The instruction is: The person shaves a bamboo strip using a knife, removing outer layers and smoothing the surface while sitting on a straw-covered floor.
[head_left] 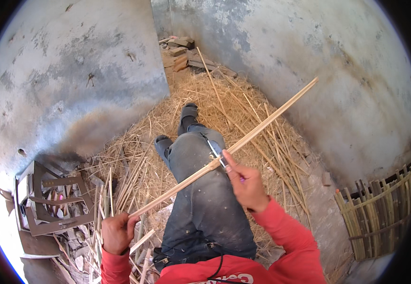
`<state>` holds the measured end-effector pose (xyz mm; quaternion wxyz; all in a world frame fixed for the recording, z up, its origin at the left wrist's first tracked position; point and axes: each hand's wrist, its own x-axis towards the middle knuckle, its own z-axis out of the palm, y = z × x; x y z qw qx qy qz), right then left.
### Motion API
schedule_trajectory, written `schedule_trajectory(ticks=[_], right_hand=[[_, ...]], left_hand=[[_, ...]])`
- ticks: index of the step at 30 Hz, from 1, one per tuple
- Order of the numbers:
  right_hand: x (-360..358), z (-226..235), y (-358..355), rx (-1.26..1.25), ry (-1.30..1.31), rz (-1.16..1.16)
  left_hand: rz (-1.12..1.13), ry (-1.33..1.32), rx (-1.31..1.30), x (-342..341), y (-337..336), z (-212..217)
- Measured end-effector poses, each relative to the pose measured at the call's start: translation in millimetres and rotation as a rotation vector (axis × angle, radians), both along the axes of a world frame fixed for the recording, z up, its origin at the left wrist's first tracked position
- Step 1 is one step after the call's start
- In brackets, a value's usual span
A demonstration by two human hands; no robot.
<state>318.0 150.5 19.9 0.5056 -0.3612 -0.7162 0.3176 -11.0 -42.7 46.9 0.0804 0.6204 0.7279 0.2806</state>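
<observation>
A long pale bamboo strip (271, 117) slants across my lap, from the lower left up to the far right. My left hand (116, 232) is closed round its near end. My right hand (247, 183) grips a knife (214, 147) whose blade lies across the strip at a joint, above my thighs. The knife's handle is mostly hidden in my fingers. My legs (200, 189), in dark dusty trousers, stretch out beneath the strip.
Shavings (215, 97) and loose bamboo strips cover the floor around my legs. A broken wooden frame (61, 227) lies at left, a bamboo-slat basket (380, 213) stands at right. Bricks (179, 49) are piled in the far corner, between weathered walls (68, 71).
</observation>
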Motion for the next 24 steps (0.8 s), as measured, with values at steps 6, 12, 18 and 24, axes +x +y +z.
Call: schedule_trajectory(ticks=[6,12,18,24], right_hand=[[6.4,18.2,-9.9,-0.128,0.005,0.039],[31.1,57.2,9.1,-0.369,0.237,0.109],[17.8,67.8,22.0,0.149,-0.234,0.024],[-3.2,49.2,24.0,0.164,-0.211,-0.028]], left_hand=[[-0.034,0.028,-0.015,-1.7,4.4,-3.9],[-0.021,0.03,-0.016,3.3,1.8,-8.5],[-0.017,0.054,0.009,2.5,3.3,-2.5],[-0.006,0.072,-0.01,9.1,3.6,1.6]])
